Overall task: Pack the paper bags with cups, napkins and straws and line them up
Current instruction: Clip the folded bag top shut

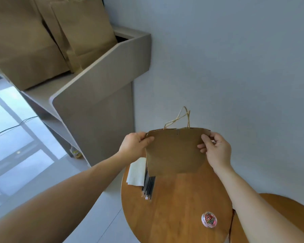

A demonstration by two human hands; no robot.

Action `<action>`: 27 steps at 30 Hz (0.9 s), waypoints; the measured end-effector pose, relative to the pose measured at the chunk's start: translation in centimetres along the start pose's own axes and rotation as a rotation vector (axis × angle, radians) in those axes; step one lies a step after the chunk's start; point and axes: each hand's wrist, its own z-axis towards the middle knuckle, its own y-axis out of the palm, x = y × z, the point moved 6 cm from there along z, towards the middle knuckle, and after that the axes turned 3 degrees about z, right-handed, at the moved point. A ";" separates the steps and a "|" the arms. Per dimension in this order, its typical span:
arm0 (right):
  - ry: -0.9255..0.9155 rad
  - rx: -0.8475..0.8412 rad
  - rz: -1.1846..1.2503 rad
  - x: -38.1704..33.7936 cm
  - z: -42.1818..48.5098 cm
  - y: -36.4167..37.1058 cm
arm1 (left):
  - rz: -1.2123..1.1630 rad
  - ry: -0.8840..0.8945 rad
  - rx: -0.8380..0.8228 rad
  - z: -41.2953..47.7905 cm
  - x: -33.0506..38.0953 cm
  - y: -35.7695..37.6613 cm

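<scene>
A brown paper bag (175,151) with twisted paper handles hangs in the air above a round wooden table (175,204). My left hand (134,145) pinches its upper left corner and my right hand (215,149) pinches its upper right corner. The bag looks flat or only slightly spread. Beneath its left side lie white napkins (136,172) and a bundle of dark wrapped straws (148,187) on the table. No cups are in view.
Several large brown paper bags (60,37) stand on a beige shelf unit (95,95) at the upper left. A small round clear box of coloured clips (209,219) sits on the table's near right. A wall stands right behind the table.
</scene>
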 end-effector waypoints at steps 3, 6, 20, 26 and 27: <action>-0.053 0.045 0.049 -5.0 0.1 2.0 | -0.087 0.083 0.117 -1.0 2.5 -4.9; -0.112 0.087 0.102 -9.9 -0.1 3.9 | -0.183 0.147 0.194 -2.2 5.1 -9.4; -0.380 -0.058 0.299 -33.0 2.6 13.8 | -0.034 0.466 0.654 -6.5 17.3 -30.3; -0.483 -0.209 0.357 -40.8 4.1 21.6 | -0.013 0.503 0.894 -7.9 17.7 -39.0; -0.496 -0.230 0.356 -41.8 4.3 23.1 | -0.014 0.494 0.927 -8.1 17.4 -40.4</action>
